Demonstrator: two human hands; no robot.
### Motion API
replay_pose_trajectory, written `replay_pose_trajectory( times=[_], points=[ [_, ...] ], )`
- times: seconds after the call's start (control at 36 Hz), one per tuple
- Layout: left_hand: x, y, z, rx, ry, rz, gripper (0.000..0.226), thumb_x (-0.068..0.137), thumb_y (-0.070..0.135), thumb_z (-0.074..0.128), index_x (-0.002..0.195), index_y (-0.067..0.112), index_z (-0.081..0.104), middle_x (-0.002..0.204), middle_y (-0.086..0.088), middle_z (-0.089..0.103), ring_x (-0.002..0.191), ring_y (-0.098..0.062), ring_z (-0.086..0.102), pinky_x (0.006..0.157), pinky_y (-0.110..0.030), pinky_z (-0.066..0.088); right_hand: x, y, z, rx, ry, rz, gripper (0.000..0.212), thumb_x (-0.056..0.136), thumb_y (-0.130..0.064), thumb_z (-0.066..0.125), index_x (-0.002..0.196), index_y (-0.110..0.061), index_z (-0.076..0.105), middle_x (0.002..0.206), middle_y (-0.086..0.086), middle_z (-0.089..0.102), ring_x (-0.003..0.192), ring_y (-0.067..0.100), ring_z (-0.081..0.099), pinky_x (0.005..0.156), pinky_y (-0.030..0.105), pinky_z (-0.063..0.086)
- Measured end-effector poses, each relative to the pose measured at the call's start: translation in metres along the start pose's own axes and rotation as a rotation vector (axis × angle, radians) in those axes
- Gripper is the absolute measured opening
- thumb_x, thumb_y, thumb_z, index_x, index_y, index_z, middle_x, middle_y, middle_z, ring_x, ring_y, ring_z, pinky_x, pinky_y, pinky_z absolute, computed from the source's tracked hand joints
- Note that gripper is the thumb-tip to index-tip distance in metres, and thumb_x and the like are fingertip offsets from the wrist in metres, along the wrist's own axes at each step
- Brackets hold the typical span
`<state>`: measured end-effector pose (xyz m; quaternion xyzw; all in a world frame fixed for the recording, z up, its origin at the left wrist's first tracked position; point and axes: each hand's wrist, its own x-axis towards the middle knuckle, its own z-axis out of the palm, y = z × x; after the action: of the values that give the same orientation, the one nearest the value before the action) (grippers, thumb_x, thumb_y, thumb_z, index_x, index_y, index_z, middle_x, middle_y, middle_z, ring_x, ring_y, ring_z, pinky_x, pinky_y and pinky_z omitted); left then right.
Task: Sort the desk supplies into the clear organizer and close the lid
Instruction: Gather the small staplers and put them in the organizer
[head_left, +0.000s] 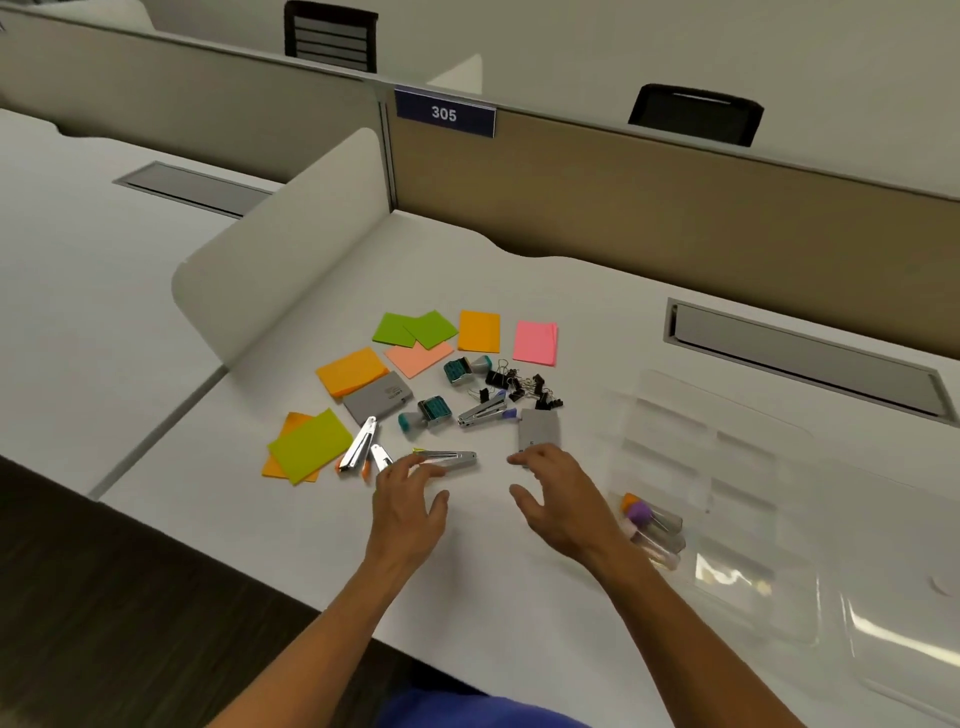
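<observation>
Clear organizer (691, 457) lies open, tubes (652, 522) inside.

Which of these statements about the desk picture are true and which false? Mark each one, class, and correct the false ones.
1. The pink sticky-note pad lies beyond the pile of black binder clips. True.
2. The clear organizer sits left of the supplies. False: it sits to their right.
3. The left hand reaches toward a metal stapler. True.
4. The right hand holds a green pad. False: it holds nothing, its fingertips near a grey staple box.
5. The organizer already holds small capped tubes. True.
</observation>
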<state>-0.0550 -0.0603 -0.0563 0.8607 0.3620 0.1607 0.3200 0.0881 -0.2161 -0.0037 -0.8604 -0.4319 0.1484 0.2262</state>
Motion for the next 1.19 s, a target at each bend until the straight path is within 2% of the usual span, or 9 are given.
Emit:
replay_pose_trajectory(
  times=[0.06,0.17,0.33,0.53,0.61,0.69,0.86,1.03,1.19],
  points=[
    [0.006,-0.008,-0.006,0.054,-0.009,0.015,0.040,0.083,0.009,0.067,0.120,0.023,0.063,0.139,-0.001,0.048,0.133,-0.025,0.037,0.110,-0.042,0.037,0.008,-0.006,0.005,-0.016,-0.049,-0.011,0.044,0.095,-0.036,0.058,0.138,-0.027,0.051,0.140,-0.005,0.048,0.128,0.013,0.045,0.106,0.030,0.043],
    [0.015,-0.018,-0.019,0.133,-0.062,0.022,0.062,0.078,-0.007,0.064,0.132,0.022,0.056,0.153,-0.004,0.034,0.146,-0.027,0.021,0.116,-0.047,0.027,0.029,-0.021,0.018,-0.074,-0.138,-0.026,0.055,0.095,-0.039,0.058,0.146,-0.028,0.041,0.148,-0.003,0.040,0.134,0.018,0.040,0.108,0.036,0.041],
    [0.024,-0.038,-0.025,0.316,-0.216,0.078,0.081,0.082,-0.004,0.063,0.150,0.026,0.029,0.162,0.001,0.009,0.150,-0.022,-0.007,0.119,-0.040,0.010,0.057,-0.043,0.044,-0.208,-0.222,-0.072,0.070,0.094,-0.040,0.058,0.154,-0.022,0.026,0.158,0.003,0.028,0.140,0.026,0.033,0.112,0.041,0.038],
    [0.026,-0.054,-0.025,0.454,-0.357,0.183,0.087,0.082,-0.009,0.054,0.154,0.016,0.011,0.163,-0.002,0.004,0.149,-0.023,-0.010,0.114,-0.034,-0.012,0.067,-0.052,0.079,-0.380,-0.275,-0.133,0.080,0.096,-0.040,0.052,0.157,-0.016,0.006,0.165,0.008,0.007,0.151,0.031,0.008,0.119,0.047,0.021],
    [0.027,-0.059,-0.025,0.469,-0.354,0.233,0.087,0.082,-0.010,0.054,0.154,0.017,0.013,0.162,-0.002,0.009,0.149,-0.024,-0.008,0.112,-0.033,-0.013,0.064,-0.051,0.086,-0.399,-0.286,-0.138,0.079,0.097,-0.039,0.052,0.157,-0.015,0.007,0.164,0.008,0.009,0.151,0.033,0.007,0.119,0.049,0.021],
    [0.029,-0.060,-0.027,0.478,-0.345,0.291,0.081,0.082,-0.009,0.055,0.152,0.018,0.024,0.160,-0.002,0.021,0.150,-0.026,0.000,0.114,-0.034,-0.009,0.060,-0.049,0.088,-0.349,-0.244,-0.149,0.074,0.095,-0.037,0.055,0.155,-0.015,0.018,0.159,0.008,0.024,0.145,0.031,0.022,0.116,0.046,0.029],
    [0.035,-0.062,-0.032,0.508,-0.371,0.367,0.070,0.082,-0.006,0.061,0.143,0.024,0.043,0.154,-0.002,0.033,0.149,-0.027,0.011,0.120,-0.043,0.004,0.054,-0.043,0.087,-0.306,-0.162,-0.133,0.060,0.094,-0.036,0.056,0.147,-0.019,0.033,0.145,0.006,0.042,0.132,0.027,0.039,0.108,0.040,0.038],
    [0.038,-0.071,-0.031,0.500,-0.331,0.455,0.068,0.067,-0.007,0.075,0.126,0.025,0.061,0.135,-0.003,0.057,0.140,-0.035,0.035,0.114,-0.051,0.023,0.045,-0.042,0.088,-0.319,-0.133,-0.040,0.056,0.094,-0.041,0.057,0.142,-0.019,0.039,0.134,0.005,0.048,0.119,0.025,0.045,0.092,0.040,0.047],
    [0.034,-0.064,-0.035,0.542,-0.348,0.449,0.063,0.078,-0.004,0.069,0.132,0.026,0.055,0.139,0.002,0.052,0.146,-0.031,0.023,0.117,-0.045,0.010,0.029,-0.037,0.087,-0.298,-0.167,0.017,0.051,0.098,-0.039,0.051,0.142,-0.017,0.036,0.127,0.007,0.047,0.107,0.025,0.048,0.079,0.038,0.052]
  ],
)
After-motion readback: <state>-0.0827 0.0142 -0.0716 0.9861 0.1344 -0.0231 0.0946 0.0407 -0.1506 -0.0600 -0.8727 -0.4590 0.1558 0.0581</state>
